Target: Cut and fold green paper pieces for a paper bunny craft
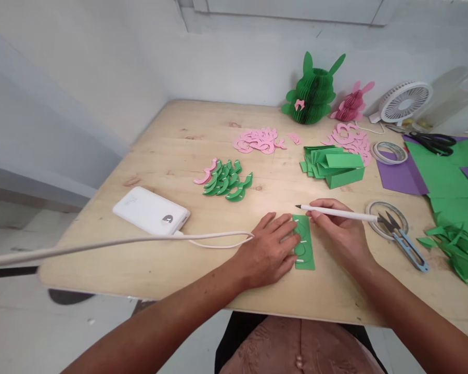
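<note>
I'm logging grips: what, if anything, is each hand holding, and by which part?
The right hand holds the white pencil toward its dark-tipped end. The left hand grips nothing; it lies spread, fingertips on the green strip.

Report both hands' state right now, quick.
Left hand: open, resting on the green paper strip.
Right hand: closed, holding the white pencil.

Readable text: none | white power bank [146, 212]: faint marking [130, 200], dark oval [167, 219] (both illegible)
</note>
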Demonstrator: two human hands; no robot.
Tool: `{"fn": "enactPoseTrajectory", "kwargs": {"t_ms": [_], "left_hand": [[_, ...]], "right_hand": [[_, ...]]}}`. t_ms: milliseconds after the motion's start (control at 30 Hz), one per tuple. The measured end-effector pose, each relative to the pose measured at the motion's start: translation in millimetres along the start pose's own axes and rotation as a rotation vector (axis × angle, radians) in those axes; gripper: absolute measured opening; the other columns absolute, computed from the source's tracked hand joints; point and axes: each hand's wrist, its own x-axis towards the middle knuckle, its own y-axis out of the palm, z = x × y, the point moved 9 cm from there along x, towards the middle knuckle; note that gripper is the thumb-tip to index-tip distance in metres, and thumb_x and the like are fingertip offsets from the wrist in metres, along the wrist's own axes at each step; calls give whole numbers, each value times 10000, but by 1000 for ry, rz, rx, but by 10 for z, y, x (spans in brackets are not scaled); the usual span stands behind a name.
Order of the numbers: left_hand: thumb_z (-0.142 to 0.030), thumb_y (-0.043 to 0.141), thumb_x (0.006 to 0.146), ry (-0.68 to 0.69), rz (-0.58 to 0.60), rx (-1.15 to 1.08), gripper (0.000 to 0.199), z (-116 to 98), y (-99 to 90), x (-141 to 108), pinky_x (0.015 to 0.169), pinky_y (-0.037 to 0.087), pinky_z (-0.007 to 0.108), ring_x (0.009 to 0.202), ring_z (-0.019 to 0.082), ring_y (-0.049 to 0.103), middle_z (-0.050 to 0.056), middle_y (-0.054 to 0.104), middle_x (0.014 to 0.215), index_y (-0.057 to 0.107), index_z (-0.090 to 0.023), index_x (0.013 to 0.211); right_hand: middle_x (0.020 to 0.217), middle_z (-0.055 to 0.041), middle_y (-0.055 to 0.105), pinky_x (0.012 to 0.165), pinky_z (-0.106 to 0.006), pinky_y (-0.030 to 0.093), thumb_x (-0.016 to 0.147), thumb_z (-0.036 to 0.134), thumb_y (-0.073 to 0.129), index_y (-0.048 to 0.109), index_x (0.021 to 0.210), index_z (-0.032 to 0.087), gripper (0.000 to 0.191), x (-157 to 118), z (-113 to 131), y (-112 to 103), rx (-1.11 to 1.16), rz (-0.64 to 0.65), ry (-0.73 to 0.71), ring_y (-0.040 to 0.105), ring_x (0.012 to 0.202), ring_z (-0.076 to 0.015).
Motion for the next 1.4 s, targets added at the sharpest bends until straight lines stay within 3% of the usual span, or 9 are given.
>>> {"fn": "enactPoseTrajectory", "kwargs": {"t_ms": [200, 400, 600, 700, 1167, 1267, 1400], "left_hand": [[-272, 465, 904, 16, -1, 33, 266, -18, 2, 7, 1115, 289, 475, 1300, 262, 423, 146, 569, 1250, 568, -147, 1114], [-280, 453, 910, 2, 30, 32, 279, -3, 32, 9, 1124, 278, 485, 1315, 266, 411, 146, 566, 1260, 564, -144, 1127], [-273, 425, 920, 3, 30, 54, 293, -2, 42, 5, 1121, 279, 502, 1332, 267, 391, 147, 543, 1308, 554, -140, 1147], [-266, 424, 919, 2, 36, 68, 295, -2, 57, 2, 1125, 270, 502, 1335, 268, 388, 151, 549, 1295, 553, -133, 1148], [-259, 424, 929, 39, 72, 141, 273, -28, 105, 7, 1095, 300, 525, 1345, 287, 367, 162, 528, 1298, 555, -124, 1126], [-260, 419, 931, 42, 70, 139, 275, -28, 100, 6, 1086, 307, 533, 1343, 288, 368, 164, 528, 1297, 556, -128, 1130], [-261, 428, 930, 42, 75, 136, 268, -30, 101, 3, 1079, 313, 536, 1345, 292, 365, 165, 527, 1299, 558, -131, 1125]], "right_hand": [[666, 8, 611, 485, -229, 473, 813, 304, 629, 599, 790, 204, 107, -7, 11, 12, -125, 8, -99, 574, 568, -124], [913, -30, 706, 687, -291, 566, 892, 261, 549, 618, 1047, 236, 172, -113, -8, 108, -161, 165, -206, 688, 804, -173], [920, -46, 717, 740, -370, 543, 889, 143, 513, 584, 1145, 243, 283, -194, 188, 183, -393, 153, -488, 661, 831, -201], [890, -52, 717, 717, -370, 540, 891, 116, 494, 580, 1152, 228, 296, -186, 238, 229, -465, 159, -539, 642, 820, -203], [898, -43, 721, 750, -381, 504, 891, 134, 500, 598, 1149, 225, 291, -160, 181, 241, -475, 170, -506, 639, 823, -198], [914, -40, 711, 760, -356, 512, 892, 158, 514, 602, 1158, 234, 290, -128, 157, 178, -392, 152, -440, 641, 840, -185], [969, -28, 699, 780, -301, 530, 902, 238, 528, 642, 1095, 252, 225, -38, 104, 46, -272, 120, -235, 652, 869, -161]]}}
